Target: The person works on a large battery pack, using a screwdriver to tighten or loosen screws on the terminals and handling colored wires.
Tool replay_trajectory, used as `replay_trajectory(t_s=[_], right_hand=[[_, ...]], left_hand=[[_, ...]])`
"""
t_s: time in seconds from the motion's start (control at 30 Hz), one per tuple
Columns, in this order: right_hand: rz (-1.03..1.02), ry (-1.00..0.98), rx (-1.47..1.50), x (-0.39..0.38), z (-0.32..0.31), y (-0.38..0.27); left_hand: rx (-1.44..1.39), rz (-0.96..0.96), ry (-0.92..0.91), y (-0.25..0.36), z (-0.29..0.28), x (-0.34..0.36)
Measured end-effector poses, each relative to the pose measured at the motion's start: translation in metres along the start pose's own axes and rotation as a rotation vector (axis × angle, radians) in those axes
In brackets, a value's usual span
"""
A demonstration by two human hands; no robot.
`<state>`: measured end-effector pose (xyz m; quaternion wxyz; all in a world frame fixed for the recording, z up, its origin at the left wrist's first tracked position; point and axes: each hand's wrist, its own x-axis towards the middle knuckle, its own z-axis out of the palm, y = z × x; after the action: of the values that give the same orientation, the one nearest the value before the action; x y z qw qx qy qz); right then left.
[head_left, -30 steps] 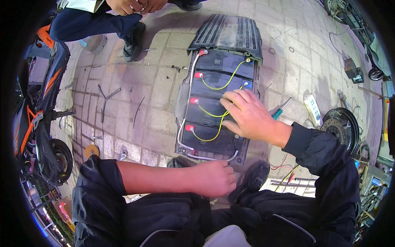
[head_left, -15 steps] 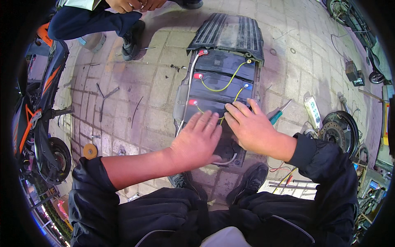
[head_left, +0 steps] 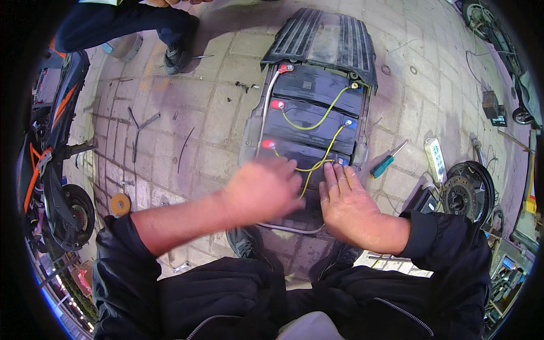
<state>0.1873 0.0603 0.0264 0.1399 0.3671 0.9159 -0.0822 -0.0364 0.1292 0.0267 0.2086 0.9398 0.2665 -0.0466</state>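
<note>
Batteries (head_left: 311, 116) black, wires (head_left: 304, 129) yellow — cover (head_left: 323, 39) striped grey-black.

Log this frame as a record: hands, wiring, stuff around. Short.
left hand: motion-blurred, above the pack's left side; contents unclear
right hand: open, beside a blue terminal
batteries: dark blocks in a row; nearest mostly hidden by hands
yellow-green wires: run between terminals
white cable: along left edge
ribbed cover: at far end
right side: screwdriver, power strip, disc-brake wheel
left side: Y-shaped tool
surface: paved ground
</note>
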Motion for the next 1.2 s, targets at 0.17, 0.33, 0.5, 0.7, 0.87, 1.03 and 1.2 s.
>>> replay_trajectory(t_s=[0.17,0.33,0.5,0.7,0.87,1.03,1.2], right_hand=[[-0.005,-0.009,-0.018,0.000,0.000,-0.001],[-0.008,-0.016,-0.046,0.002,-0.001,-0.002],[0.021,-0.043,-0.065,0.003,-0.006,-0.005],[0.084,0.018,-0.022,0.004,-0.007,-0.011],[0.137,0.070,0.039,0.002,-0.005,-0.012],[0.092,0.054,0.087,0.002,-0.012,-0.001],[0.040,0.132,0.288,0.030,-0.055,0.031]], left_hand=[[-0.550,-0.596,0.424,-0.088,-0.016,0.028],[-0.877,-0.743,0.183,-0.118,-0.007,0.043],[-0.860,-0.685,0.153,-0.119,-0.017,0.049],[-1.114,-0.656,0.053,-0.128,-0.036,0.032],[-1.052,-0.685,0.065,-0.144,-0.019,0.020],[-1.125,-0.655,0.188,-0.137,0.002,0.016],[-0.978,-0.686,0.200,-0.123,0.007,-0.023]])
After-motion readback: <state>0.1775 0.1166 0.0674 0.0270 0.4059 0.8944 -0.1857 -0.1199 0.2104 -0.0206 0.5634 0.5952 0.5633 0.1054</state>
